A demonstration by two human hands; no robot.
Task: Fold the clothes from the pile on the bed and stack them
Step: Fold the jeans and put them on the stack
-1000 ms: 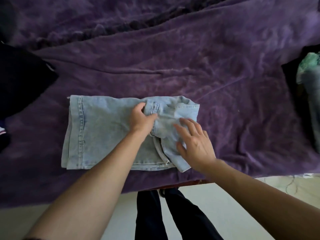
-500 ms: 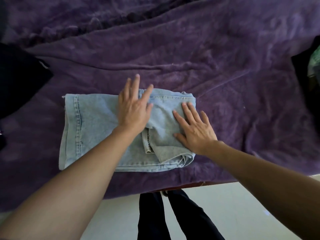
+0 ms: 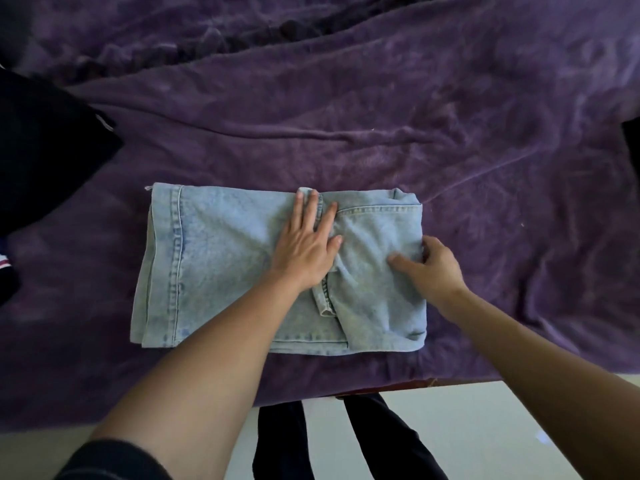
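Two hands on one pair of jeans [image 3: 214, 265], folded to a thick rectangle on the purple-covered bed [image 3: 485, 133], close to the near edge & right in front of me. Long axis runs L–R across my view, parallel w/ the bed edge; hems at the L end, a fold at the R end.

L hand [image 3: 304, 251] lies flat on the middle of the bundle, fingers straight, palm down, pressing the layers & gripping nothing. R hand [image 3: 436, 271] is at the R end: thumb laid on top of the denim, fingers curled at the fold edge, so it looks to pinch that edge. Whether the fingertips go under all layers I can't tell.

What the next move turns on, imo: the bundle is longer L–R than front–back, so one more fold would go along that axis, R end over toward the L. R hand is at the end that has to travel. L hand sits approx where the crease would fall, so it can anchor. Denim is thick here, so it'll prob spring open unless pressed.

Black clothes [image 3: 45, 150] lie at the far L of the bed, well apart from the jeans. A dark cloth [image 3: 632, 140] shows at the R frame edge. Which is pile & which is stack I can't tell.
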